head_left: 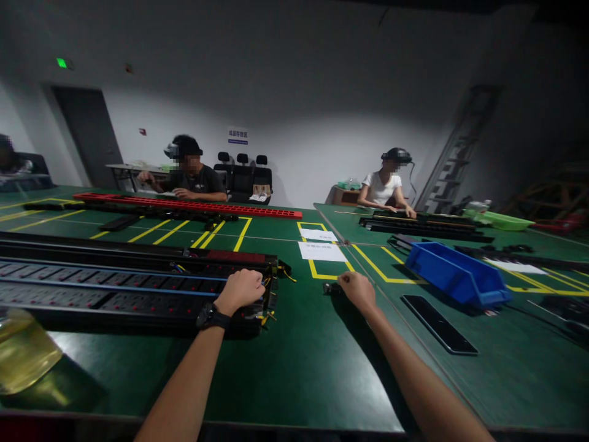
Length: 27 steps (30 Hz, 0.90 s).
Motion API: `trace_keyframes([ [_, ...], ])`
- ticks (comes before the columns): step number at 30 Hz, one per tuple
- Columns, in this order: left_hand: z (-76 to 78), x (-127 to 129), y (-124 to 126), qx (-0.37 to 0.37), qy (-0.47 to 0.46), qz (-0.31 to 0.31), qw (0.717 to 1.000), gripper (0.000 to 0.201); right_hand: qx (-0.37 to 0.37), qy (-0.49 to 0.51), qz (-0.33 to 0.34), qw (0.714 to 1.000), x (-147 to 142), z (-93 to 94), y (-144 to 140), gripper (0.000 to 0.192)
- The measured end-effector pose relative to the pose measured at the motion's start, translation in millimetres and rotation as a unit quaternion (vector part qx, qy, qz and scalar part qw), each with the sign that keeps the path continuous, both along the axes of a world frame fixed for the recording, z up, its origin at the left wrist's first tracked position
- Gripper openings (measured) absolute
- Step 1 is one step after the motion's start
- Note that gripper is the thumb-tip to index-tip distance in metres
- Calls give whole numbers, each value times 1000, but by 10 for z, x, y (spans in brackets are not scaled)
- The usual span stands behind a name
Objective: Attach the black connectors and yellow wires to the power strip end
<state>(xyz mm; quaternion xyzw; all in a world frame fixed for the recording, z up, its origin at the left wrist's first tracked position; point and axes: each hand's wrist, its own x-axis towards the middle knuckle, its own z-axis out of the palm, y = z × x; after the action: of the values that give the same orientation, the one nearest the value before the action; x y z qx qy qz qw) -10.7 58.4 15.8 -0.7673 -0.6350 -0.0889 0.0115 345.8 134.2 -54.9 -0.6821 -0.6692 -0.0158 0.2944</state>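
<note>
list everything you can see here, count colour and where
power strip assembly: 1, black, table left
small part: 1, black, by right hand
red rail: 1, far left
paper sheets: 2, white, table middle
bin: 1, blue, right
flat strip: 1, black, right front
bag: 1, yellowish, left edge
table: green, yellow lines
co-workers: 2 seated, far side
left hand: on assembly's end
right hand: closed by small part
</note>
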Motion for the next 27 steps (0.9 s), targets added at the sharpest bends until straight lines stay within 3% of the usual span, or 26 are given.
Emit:
trace_keyframes([
  [3,-5,6,1,-2,4,1,1000,21,88,21,48,995,-194,99,-102,27],
  [5,-10,10,1,-1,2,0,1000,20,122,49,147,980,-423,168,-243,26],
  [9,-18,14,-3,4,-3,0,1000,19,90,64,369,923,-976,273,-687,21],
  [12,-19,17,-12,8,-4,4,1000,18,35,27,478,877,-1270,322,-983,43],
  [15,-10,24,-25,3,-8,7,1000,19,0,23,516,857,-1373,335,-1099,48],
  [18,1,32,-38,2,-16,4,1000,20,-19,36,530,847,-1363,309,-1073,39],
  [27,-10,43,-35,-1,-8,10,1000,25,4,42,521,853,-1408,201,-1021,21],
])
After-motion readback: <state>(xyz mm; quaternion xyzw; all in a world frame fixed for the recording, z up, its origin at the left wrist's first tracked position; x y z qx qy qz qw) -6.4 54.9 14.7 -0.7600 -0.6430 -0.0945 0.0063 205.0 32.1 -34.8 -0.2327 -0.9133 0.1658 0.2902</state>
